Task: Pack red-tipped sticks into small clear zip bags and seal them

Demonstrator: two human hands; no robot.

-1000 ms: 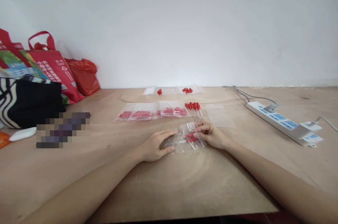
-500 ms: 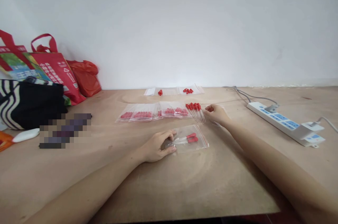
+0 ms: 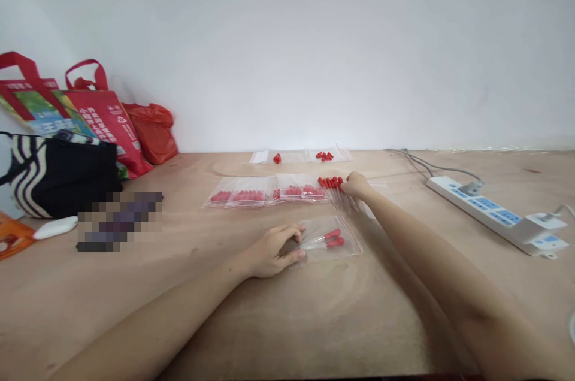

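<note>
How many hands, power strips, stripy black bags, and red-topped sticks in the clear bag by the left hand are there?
Hands: 2 (left hand, right hand)
Power strip: 1
Stripy black bag: 1
Red-topped sticks in that clear bag: 2
Total: 6

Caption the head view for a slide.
Left grip on a bag of two red-ended droppers; right grip at the loose droppers beyond.

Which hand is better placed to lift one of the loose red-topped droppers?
Likely the right hand: it is at one end of the loose droppers, whereas the left hand is on the clear bag.
</note>
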